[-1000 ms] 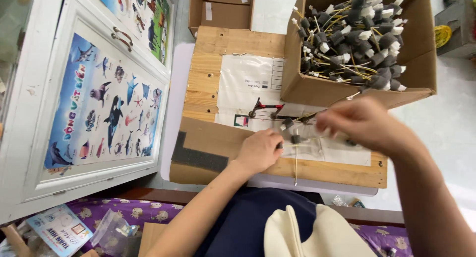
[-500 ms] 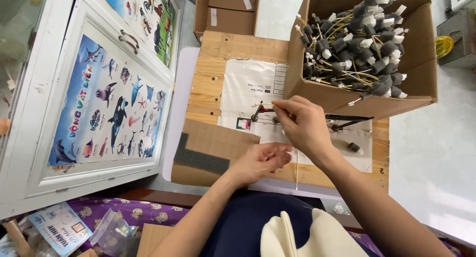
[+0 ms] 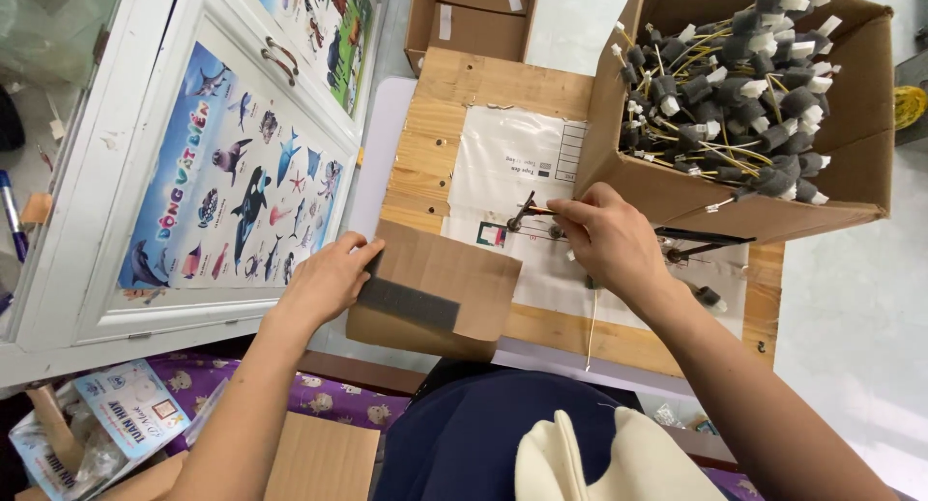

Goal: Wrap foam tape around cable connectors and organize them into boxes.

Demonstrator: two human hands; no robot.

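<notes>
My left hand [image 3: 327, 277] rests on the left edge of a flat cardboard piece [image 3: 435, 290] that has a dark grey strip [image 3: 410, 303] on it, with fingers bent over that strip's end. My right hand [image 3: 607, 238] is over a white printed sheet [image 3: 512, 172] on a wooden board [image 3: 483, 84], with fingertips pinched on a thin stick with a small dark tip [image 3: 523, 212]. A thin pale cord [image 3: 591, 327] hangs down below the right hand.
An open cardboard box [image 3: 851, 163] at the upper right holds several grey foam-tipped sticks [image 3: 735, 85]. Black pliers [image 3: 701, 243] lie right of my right hand. A white cabinet door with a sea-animal poster [image 3: 227, 182] stands at the left. Closed boxes [image 3: 474, 18] sit behind the board.
My right hand moved left from the board's right side to the sheet's middle and pinched the stick. My left hand slid left to the cardboard piece's edge.
</notes>
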